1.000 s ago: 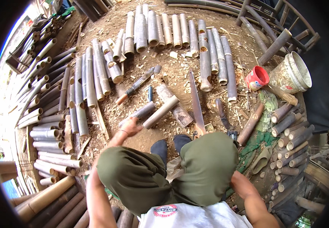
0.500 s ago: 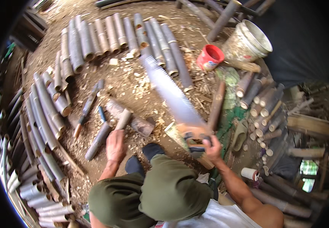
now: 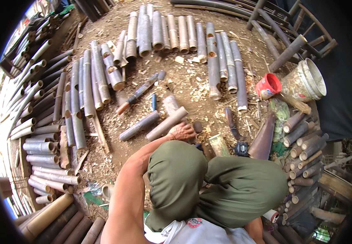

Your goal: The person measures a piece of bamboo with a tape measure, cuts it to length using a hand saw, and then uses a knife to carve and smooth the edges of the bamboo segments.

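My left hand (image 3: pixel 182 132) is low over the ground in front of my knee. Its fingers look stretched and slightly apart, partly hidden, with nothing visible in them. Beside it lies a short bamboo piece (image 3: pixel 167 123), with a second bamboo piece (image 3: pixel 139 126) to its left. A wooden block (image 3: pixel 170 104) and a blue-handled tool (image 3: pixel 154 102) are just beyond. Farther out, a long blade-shaped tool (image 3: pixel 139 92) with an orange-brown end rests on the dirt. My right hand is out of sight; only part of that arm shows below my bent leg. No saw is visible.
Rows of cut bamboo tubes (image 3: pixel 144 36) curve along the far and left sides. A red pail (image 3: pixel 268 86) and a dirty white bucket (image 3: pixel 304 83) stand at right, near stacked bamboo (image 3: pixel 306 146). A black tape-measure-like object (image 3: pixel 241 149) lies near my leg.
The saw and my right hand have gone out of view. My left hand has come off the end of the bamboo piece, which lies beside it. My view has shifted left and my legs have turned.
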### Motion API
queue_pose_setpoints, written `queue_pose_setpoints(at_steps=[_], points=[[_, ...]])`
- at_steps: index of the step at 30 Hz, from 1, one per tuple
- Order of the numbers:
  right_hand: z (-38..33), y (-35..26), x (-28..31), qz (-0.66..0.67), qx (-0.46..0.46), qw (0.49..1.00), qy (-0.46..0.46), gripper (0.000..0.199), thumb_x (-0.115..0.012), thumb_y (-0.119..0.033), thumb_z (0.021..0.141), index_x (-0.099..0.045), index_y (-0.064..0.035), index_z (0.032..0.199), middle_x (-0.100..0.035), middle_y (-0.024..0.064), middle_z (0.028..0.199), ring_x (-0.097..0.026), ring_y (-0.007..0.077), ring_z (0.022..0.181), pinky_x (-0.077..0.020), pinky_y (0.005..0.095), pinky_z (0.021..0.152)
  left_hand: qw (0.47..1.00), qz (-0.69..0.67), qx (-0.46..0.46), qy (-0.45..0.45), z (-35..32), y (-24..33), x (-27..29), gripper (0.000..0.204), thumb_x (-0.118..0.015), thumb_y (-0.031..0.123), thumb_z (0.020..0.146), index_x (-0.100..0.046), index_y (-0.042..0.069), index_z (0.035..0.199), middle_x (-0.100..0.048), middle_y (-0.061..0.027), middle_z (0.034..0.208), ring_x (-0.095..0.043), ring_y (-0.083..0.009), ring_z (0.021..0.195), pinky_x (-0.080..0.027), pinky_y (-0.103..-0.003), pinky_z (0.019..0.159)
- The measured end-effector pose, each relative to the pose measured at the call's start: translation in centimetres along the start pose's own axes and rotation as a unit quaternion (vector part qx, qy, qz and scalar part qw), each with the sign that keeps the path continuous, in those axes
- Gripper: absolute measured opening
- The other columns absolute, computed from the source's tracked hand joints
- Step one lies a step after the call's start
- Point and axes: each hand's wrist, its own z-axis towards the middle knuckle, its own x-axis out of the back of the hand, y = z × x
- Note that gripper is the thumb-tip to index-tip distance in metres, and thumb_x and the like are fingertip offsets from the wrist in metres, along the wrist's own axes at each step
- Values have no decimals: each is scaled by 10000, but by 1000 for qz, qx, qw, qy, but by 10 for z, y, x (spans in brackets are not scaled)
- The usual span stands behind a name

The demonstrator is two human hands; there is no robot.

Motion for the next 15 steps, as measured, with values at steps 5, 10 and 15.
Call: queue_pose_setpoints(at_steps=[5, 10, 15], points=[[-2, 1, -24, -5, 66, 993, 95, 336, -590, -115, 928, -582, 11, 1240, -612, 140, 1062, -609, 229, 933, -493, 366, 864, 989, -30, 75, 126, -37, 43, 33, 506, -636, 205, 819, -523, 108, 1302, -548, -103, 1257, -513, -287, 1222, -435, -443, 1018], [-13, -17, -54, -72, 225, 963, 132, 366, -595, -85, 910, -571, 9, 1263, -605, 151, 1096, -616, 238, 949, -497, 371, 873, 935, -49, 310, 165, -100, -6, 69, 562, -670, 227, 846, -509, 18, 1342, -500, -190, 1340, -478, -351, 1262, -399, -459, 1097], [-28, -63, -91, -177, 397, 897, -78, 458, -593, -16, 860, -535, 9, 1313, -581, 174, 1158, -621, 260, 987, -502, 389, 893, 784, 28, 617, -60, -156, -109, 72, 499, -402, 24, 912, -402, -34, 1408, -488, -227, 1339, -466, -310, 1261, -394, -459, 1097]])
